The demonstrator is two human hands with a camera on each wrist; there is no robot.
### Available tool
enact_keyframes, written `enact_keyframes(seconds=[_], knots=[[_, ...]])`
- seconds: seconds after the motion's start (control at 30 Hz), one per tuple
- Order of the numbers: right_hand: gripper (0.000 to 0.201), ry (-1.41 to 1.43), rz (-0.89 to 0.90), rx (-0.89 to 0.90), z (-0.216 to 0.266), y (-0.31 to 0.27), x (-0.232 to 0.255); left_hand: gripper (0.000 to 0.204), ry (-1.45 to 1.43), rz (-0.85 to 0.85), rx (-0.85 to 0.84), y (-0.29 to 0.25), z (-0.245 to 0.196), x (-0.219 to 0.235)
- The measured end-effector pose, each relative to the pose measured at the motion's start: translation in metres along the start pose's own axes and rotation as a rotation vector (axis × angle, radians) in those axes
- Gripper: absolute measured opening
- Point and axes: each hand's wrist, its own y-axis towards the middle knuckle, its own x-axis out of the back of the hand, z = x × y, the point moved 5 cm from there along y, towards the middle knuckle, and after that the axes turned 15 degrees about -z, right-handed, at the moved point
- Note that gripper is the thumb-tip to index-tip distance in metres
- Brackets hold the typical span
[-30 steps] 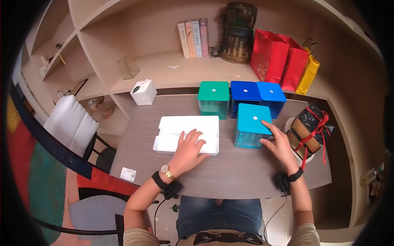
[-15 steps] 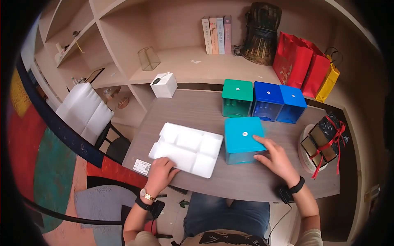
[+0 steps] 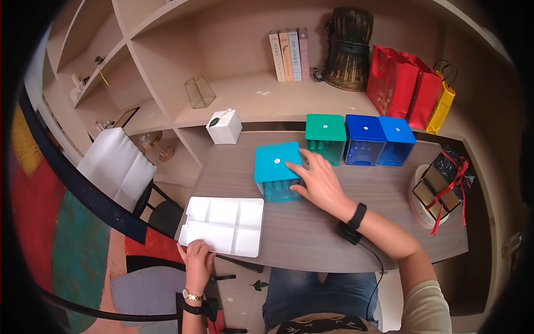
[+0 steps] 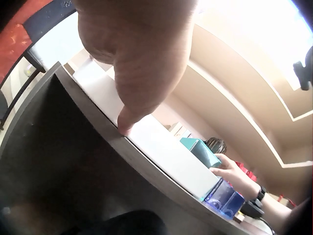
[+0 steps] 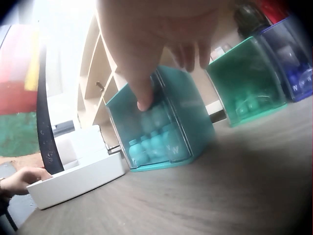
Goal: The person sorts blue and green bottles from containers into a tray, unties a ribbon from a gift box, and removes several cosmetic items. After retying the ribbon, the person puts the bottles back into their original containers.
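My right hand (image 3: 320, 181) grips a teal lidded box (image 3: 275, 161) near its right edge, with the index finger on the lid. In the right wrist view, the thumb presses the box's clear front, and small teal bottles (image 5: 156, 147) show inside. The box stands behind the right end of a white compartment tray (image 3: 261, 214), near the middle of the table. My left hand (image 3: 197, 259) holds the tray's front wall, fingers over the rim. In the left wrist view, the thumb lies against the tray's outer side (image 4: 166, 152), right at the table edge.
Green (image 3: 325, 127), dark blue (image 3: 365, 128) and lighter blue (image 3: 396, 129) lidded boxes stand in a row at the back. A white cube-shaped box (image 3: 224, 127) is at the back left. At the right sits a round holder with ribboned dark boxes (image 3: 442, 181). Shelves hold books (image 3: 289, 55) and red bags (image 3: 392, 83).
The teal box has moved left across the table with my right hand. The tray has shifted towards the front left, and my left hand has gone from over it to its front wall.
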Motion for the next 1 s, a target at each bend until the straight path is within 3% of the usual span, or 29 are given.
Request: enact_keyframes(seconds=[0.17, 0.33, 0.73, 0.83, 0.97, 1.0], knots=[[0.067, -0.173, -0.077, 0.090, -0.005, 0.027, -0.034, 0.015, -0.066, -0.009, 0.043, -0.007, 0.008, -0.003], [0.065, -0.284, -0.089, 0.056, -0.031, 0.048, -0.056, 0.015, -0.079, -0.007, 0.026, -0.010, -0.001, -0.004], [0.066, -0.385, -0.080, 0.009, -0.062, 0.066, -0.070, 0.011, -0.180, -0.027, -0.022, 0.006, -0.085, -0.044], [0.059, -0.332, -0.106, 0.014, -0.057, 0.065, -0.053, 0.010, -0.224, -0.045, -0.075, 0.013, -0.110, -0.060], [0.046, 0.110, -0.157, -0.064, -0.044, 0.041, -0.001, 0.011, -0.225, -0.051, -0.099, 0.022, -0.144, -0.078], [0.044, 0.228, -0.096, -0.179, -0.049, 0.029, 0.008, 0.011, -0.228, -0.045, -0.098, 0.024, -0.153, -0.082]])
